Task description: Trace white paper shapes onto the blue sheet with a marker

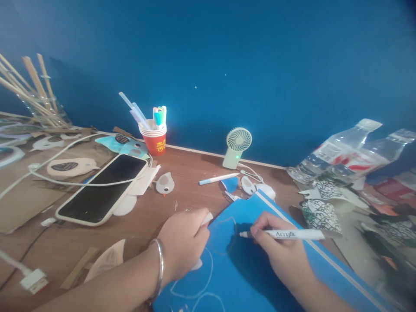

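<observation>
A white acrylic marker [295, 234] lies in the grip of my right hand [282, 247], its tip down on a blue sheet [260, 268] with a pale border stripe. Pale curved outlines are drawn on the sheet, one near the tip. My left hand [185, 238], wearing a silver bangle, rests at the sheet's left edge. Its fingers are closed on a small white piece [206, 219], mostly hidden, whose kind I cannot make out. Another pale bit [196, 264] shows beneath that hand.
A phone [102, 190] with a white cable lies left. Behind stand a red paper cup [154, 141] of pens and a small green fan [235, 147]. Bird-shaped cutouts [165, 183] lie about. Plastic bottles [344, 151] lean at right; wooden sticks [39, 86] stand far left.
</observation>
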`<state>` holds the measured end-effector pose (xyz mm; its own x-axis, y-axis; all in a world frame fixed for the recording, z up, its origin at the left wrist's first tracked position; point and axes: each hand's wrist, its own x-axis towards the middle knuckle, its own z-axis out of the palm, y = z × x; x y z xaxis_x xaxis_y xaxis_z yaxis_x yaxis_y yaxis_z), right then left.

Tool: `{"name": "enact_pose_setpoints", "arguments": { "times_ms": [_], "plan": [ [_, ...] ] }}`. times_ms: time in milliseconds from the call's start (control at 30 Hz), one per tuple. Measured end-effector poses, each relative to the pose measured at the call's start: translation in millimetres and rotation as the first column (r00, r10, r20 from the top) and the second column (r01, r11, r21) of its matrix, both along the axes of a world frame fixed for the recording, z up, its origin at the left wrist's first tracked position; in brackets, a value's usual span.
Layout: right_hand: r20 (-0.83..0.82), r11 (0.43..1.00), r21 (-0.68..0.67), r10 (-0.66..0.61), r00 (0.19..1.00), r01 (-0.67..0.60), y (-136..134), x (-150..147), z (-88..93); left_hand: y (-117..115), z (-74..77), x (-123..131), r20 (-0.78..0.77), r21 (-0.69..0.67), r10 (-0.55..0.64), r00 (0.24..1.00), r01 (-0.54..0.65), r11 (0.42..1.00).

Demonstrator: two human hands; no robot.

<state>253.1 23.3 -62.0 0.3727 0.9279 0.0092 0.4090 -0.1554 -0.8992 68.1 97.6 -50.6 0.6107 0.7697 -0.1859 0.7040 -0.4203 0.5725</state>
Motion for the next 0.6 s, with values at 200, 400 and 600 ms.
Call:
{"name": "enact_pose_setpoints", "arguments": {
  "times_ms": [200,400,600],
  "plan": [
    [-0.025,0.999,0.002,0.042,0.999,-0.042,-1.7,1.0,-1.5,-0.1,-2.5,-0.3,0.023,0.005,0.012,1.000,-0.012,1.000],
    [0.030,1.000,0.004,-0.022,0.999,0.022,-0.6,-0.2,-0.3,0.9,-4.7,0.1,0.015,0.012,0.002,1.000,-0.002,1.000],
    [0.009,1.000,-0.008,0.002,1.000,-0.002,-0.6,1.1,-1.6,0.6,-4.1,-0.5,0.014,0.012,0.001,1.000,-0.001,1.000]
  ]
}}
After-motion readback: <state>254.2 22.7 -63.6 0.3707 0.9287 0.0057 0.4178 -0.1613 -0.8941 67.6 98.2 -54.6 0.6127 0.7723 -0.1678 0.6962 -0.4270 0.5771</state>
